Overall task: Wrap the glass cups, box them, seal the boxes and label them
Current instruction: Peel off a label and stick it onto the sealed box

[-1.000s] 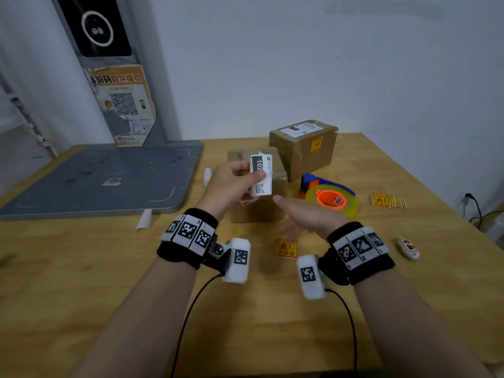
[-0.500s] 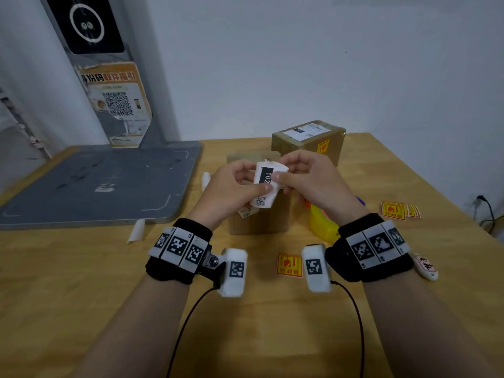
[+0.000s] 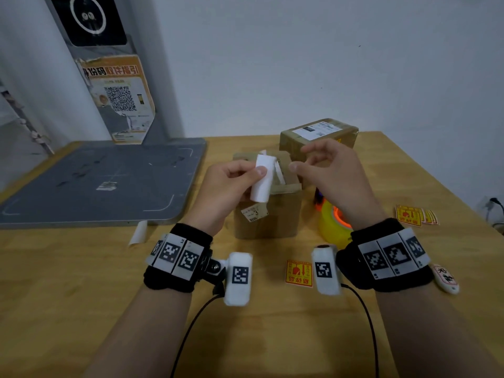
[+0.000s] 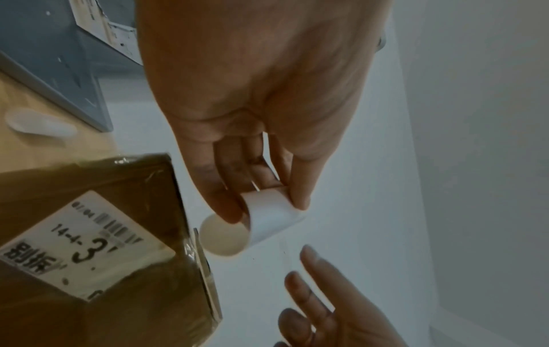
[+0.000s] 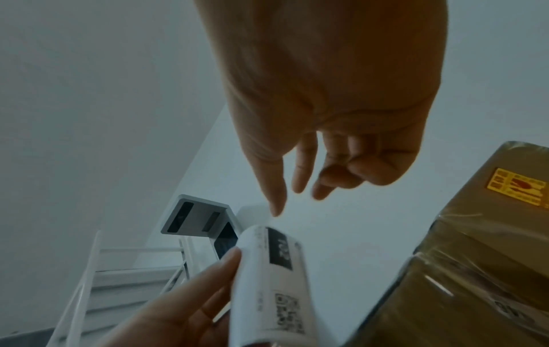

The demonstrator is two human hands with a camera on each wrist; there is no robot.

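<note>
Risk, principal: curled shipping label (image 3: 261, 179) pinched between thumb and fingers of the left hand (image 3: 222, 196). It has rolled itself into a loose tube with the print on the outside, so it will probably fight being laid flat. If the backing is partly peeled, which cannot be told from these views, the adhesive could fold onto itself or catch a finger.

Risk, secondary: right hand (image 3: 331, 175) holds nothing. Its fingers are loosely spread, thumb and forefinger tip near the label's upper edge but apart from it. A one-sided pull from that corner could tear the sheet or set it crooked on the carton.

Container 1: near box (image 3: 268, 211), directly beyond and below the left hand. It is brown cardboard under clear tape, with an old small sticker on its front face. No shipping label shows on top, so it is judged the target. Contents hidden; a wrapped cup is presumed, not seen.

Container 2: far box (image 3: 319, 136), beyond the right hand. It is taped, with a white label on top and a yellow sticker on one side. It is judged finished; contents hidden.

Loose items: tape dispenser (image 3: 334, 222) under the right wrist; fragile sticker (image 3: 299, 272) on the table (image 3: 81, 282) between the wrists, more stickers (image 3: 416, 215) outboard of the right hand.
</note>
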